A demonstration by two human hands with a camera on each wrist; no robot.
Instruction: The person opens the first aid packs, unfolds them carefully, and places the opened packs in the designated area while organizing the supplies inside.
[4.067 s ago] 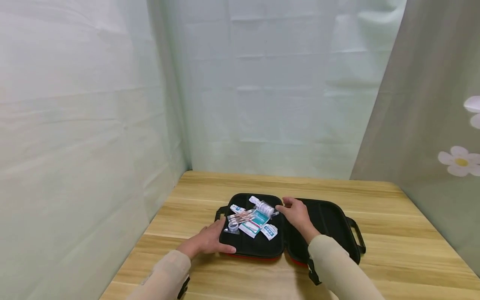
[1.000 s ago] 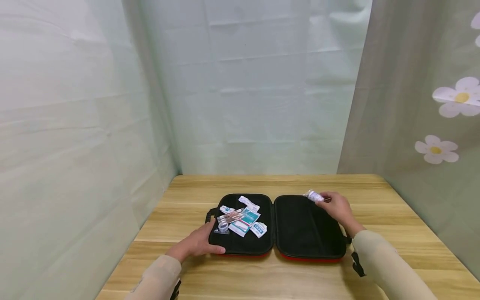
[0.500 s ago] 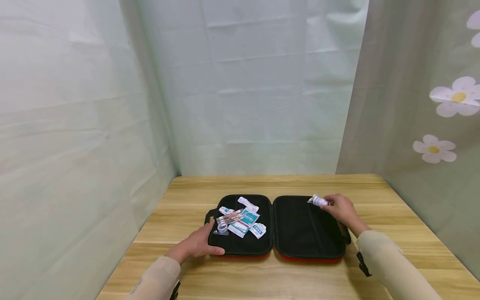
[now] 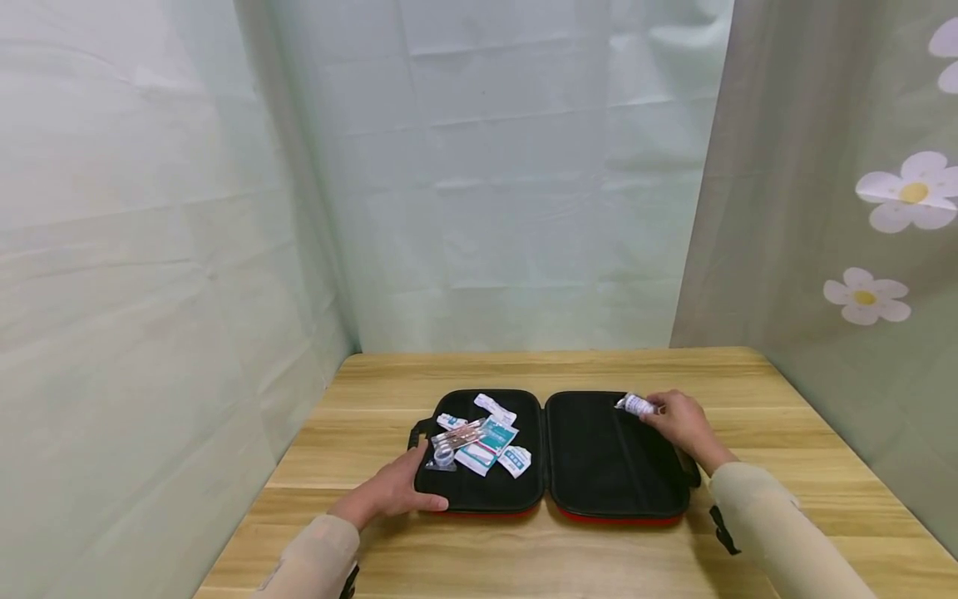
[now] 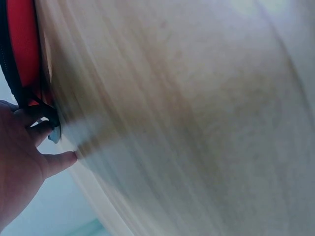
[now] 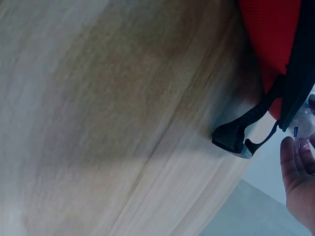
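Note:
A black-lined zip case (image 4: 587,457) with a red outside lies open flat on the wooden table. Over the far right corner of its right half, my right hand (image 4: 683,423) pinches a small white roll in clear wrap (image 4: 639,405); the wrist view shows part of the clear wrap (image 6: 301,122) at the fingertips. At the left half's front left corner rests my left hand (image 4: 392,491), thumb along the front edge and fingers spread by the side. That half holds cotton swabs (image 4: 459,435), a tape roll in a clear bag (image 4: 443,455), a teal packet (image 4: 497,434) and white packets (image 4: 515,460).
Black carry handles sit on the case's outer sides; the left handle (image 4: 419,431) is just beyond my left hand, and the right handle (image 6: 241,125) shows in the right wrist view. Wooden tabletop (image 4: 524,566) surrounds the case. Pale curtains (image 4: 509,208) hang behind and at both sides.
My right hand has carried the wrapped roll from the left half to the right half's far corner, lowering it slightly in the last second. My left hand stays at the left corner.

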